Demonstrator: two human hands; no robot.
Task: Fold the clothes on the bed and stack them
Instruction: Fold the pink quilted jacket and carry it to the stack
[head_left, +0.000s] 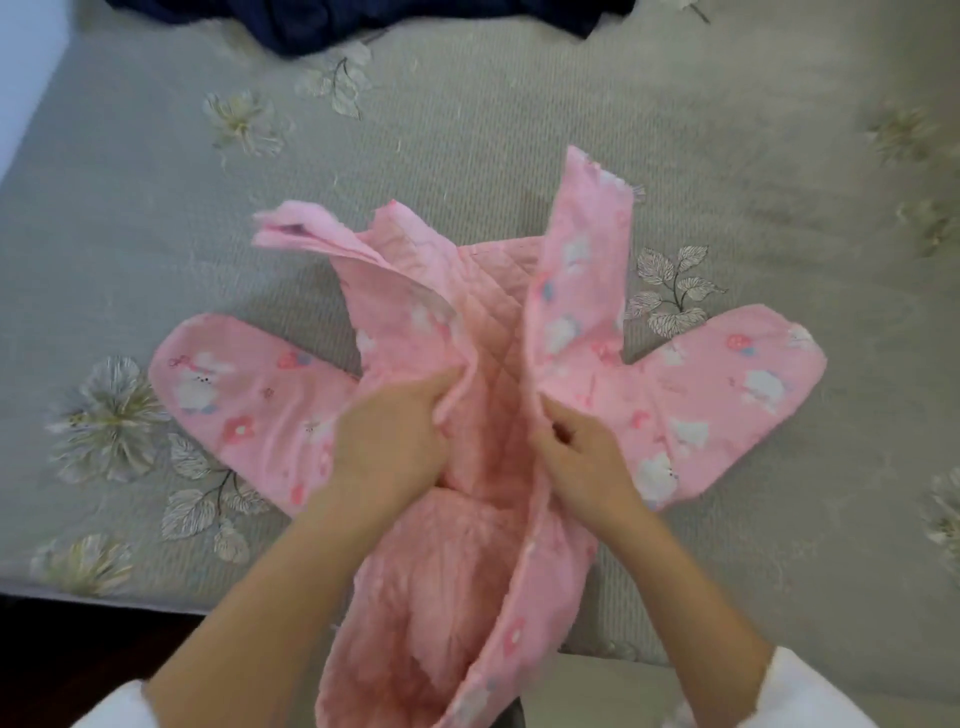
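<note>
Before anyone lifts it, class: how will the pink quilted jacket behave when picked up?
Probably floppy: the pink quilted jacket drapes and creases where the left hand and right hand pinch its front edges. The quilting suggests some bulk, so folds may spring open. Its sleeves would likely dangle.

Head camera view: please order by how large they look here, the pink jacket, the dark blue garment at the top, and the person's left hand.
1. Pink jacket, by far the largest.
2. Dark blue garment, though the frame edge cuts it off, so its true extent is unknown.
3. Left hand, the smallest.
</note>
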